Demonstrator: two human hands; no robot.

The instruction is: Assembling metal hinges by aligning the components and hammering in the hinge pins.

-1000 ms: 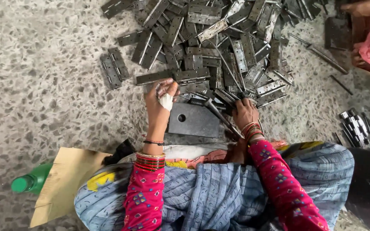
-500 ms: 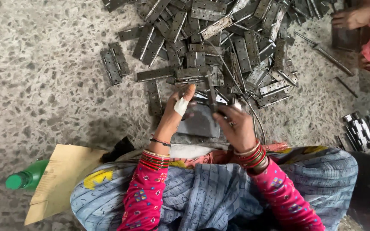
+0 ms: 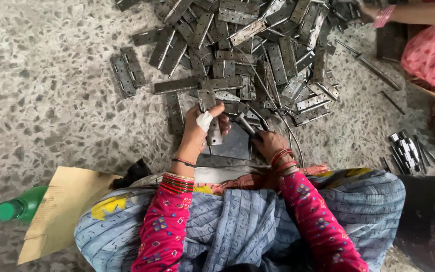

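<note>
My left hand (image 3: 201, 132) pinches a hinge (image 3: 210, 117) upright over the steel block (image 3: 232, 143), just at six o'clock of the hinge pile (image 3: 258, 55). My right hand (image 3: 268, 143) grips a hammer (image 3: 245, 123). A tilted hinge could skid, and my bandaged thumb (image 3: 205, 121) sits close.

hinge pile (image 3: 258, 45) crowding ahead, bare floor (image 3: 51, 100) open to the left

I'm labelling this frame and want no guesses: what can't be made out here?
- Head view: right hand grips a thin tool; its fingers hide the handle.
- Left hand holds a hinge; thumb bandage covers part.
- Dark plate: its near edge is hidden by the lap.
- Hinge pile: cut off by top edge.
</note>
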